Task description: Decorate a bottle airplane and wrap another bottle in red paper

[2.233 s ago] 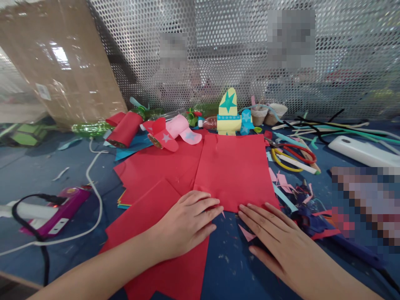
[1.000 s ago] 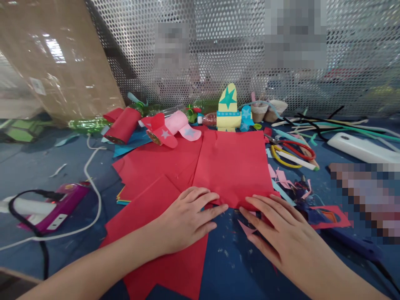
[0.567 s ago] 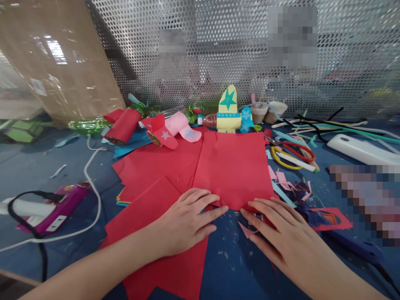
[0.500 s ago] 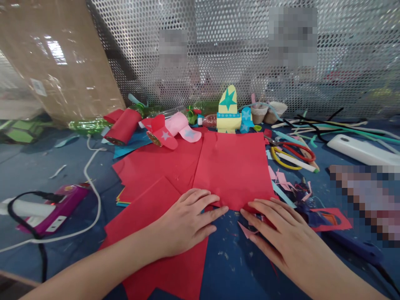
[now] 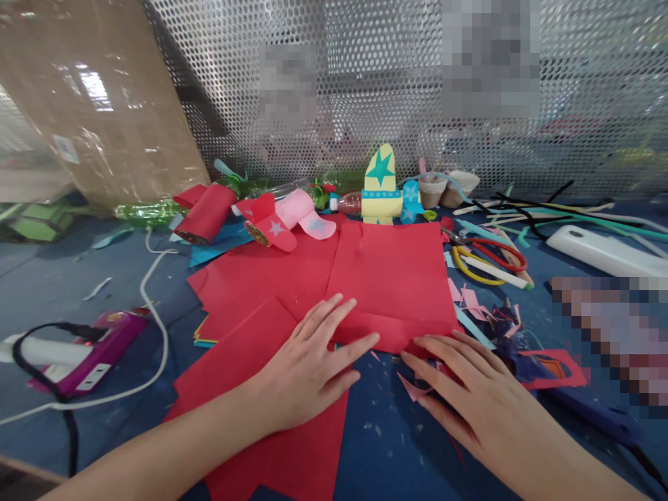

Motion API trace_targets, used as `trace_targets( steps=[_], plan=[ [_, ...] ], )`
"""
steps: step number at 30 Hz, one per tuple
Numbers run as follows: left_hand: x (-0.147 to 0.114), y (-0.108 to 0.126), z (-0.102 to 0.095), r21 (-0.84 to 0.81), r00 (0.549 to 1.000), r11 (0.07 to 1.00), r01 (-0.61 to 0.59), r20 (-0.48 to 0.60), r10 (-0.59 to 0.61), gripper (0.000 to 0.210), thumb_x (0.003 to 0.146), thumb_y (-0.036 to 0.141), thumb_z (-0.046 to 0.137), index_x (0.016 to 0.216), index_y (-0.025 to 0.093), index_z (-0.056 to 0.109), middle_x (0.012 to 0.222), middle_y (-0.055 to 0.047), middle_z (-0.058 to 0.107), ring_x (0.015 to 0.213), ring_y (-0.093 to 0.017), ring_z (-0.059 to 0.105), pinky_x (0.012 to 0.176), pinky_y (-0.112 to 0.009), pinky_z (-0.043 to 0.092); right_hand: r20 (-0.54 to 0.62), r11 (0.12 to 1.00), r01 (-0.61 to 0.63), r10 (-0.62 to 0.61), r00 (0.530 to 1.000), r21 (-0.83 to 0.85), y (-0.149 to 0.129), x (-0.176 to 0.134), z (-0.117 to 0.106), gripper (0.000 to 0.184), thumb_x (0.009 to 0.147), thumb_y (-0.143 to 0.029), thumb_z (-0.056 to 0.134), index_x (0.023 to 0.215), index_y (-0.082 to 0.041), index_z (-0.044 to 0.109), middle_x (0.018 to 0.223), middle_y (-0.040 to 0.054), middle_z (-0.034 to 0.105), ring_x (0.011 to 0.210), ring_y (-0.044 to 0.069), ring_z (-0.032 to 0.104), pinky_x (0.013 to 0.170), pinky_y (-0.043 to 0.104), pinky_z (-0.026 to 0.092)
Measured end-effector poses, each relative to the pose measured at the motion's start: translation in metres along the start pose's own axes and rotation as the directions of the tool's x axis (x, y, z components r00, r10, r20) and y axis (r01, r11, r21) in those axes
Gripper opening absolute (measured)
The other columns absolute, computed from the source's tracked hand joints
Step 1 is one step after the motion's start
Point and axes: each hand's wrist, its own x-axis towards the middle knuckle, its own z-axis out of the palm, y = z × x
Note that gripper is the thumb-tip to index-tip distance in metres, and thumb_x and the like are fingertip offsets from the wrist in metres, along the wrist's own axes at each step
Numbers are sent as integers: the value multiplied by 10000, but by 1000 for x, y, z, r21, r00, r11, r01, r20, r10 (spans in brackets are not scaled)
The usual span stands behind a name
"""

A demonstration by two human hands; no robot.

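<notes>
Red sheet [image 5: 391, 271]: lay flat near the middle of the table [image 5: 373, 438], short of the far edge, with a crease or narrow folded band along the near side. Looked close to square, too much so for naming a long axis with certainty. Overlapped, on the left, other red sheets [image 5: 255, 271]; bordered, on the right, pink paper scraps [image 5: 471, 299] and a white-barrelled pen [image 5: 498, 273]. Came close, at the far side, to a yellow paper model [image 5: 383, 202]. Had the left hand [image 5: 307, 376] palm down by the near-left corner, with fingers fanned wide, gripping nothing visible; could not tell how many fingertips actually touched. Had the right hand [image 5: 470, 393] at the near-right corner, with fingers long, slightly bent and loosely together, thumb apart; saw no grip there, yet could not tell of any paper pinned underneath. Reached farther over the sheet with the left, hence judged nearer to its middle; met only the near edge with the right. Lay ahead and rightward from the left hand, ahead and leftward from the right.
</notes>
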Motion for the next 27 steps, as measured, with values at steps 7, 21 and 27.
trace_targets(
  steps=[7, 21, 27],
  plan=[
    [0, -8, 4, -88, 979, 986, 142, -135, -153, 459, 923, 293, 500, 1367, 238, 397, 1265, -117, 465, 1259, -285, 394, 1014, -500, 417, 31, 994, -8, 12, 999, -108, 5, -6, -1, 369, 936, -299, 403, 1273, -236, 538, 1321, 122, 517, 1187, 278, 513, 917, 485, 475],
    [1, -6, -3, -145, 953, 983, 111, -264, -146, 436, 903, 106, 464, 1314, 249, 444, 994, -64, 540, 987, -205, 538, 858, -391, 505, -52, 987, 36, -45, 998, -159, 13, -1, -11, 304, 930, -119, 313, 915, -187, 608, 805, 45, 684, 771, 193, 643, 781, 369, 512],
    [0, -11, -4, -181, 953, 983, 44, -287, -95, 500, 825, -23, 425, 1268, 203, 473, 966, -58, 563, 967, -184, 530, 861, -348, 502, -75, 995, 39, -46, 996, -90, 12, -4, -13, 296, 934, -124, 341, 947, -194, 629, 844, 51, 675, 804, 188, 644, 768, 349, 516]
  ],
)
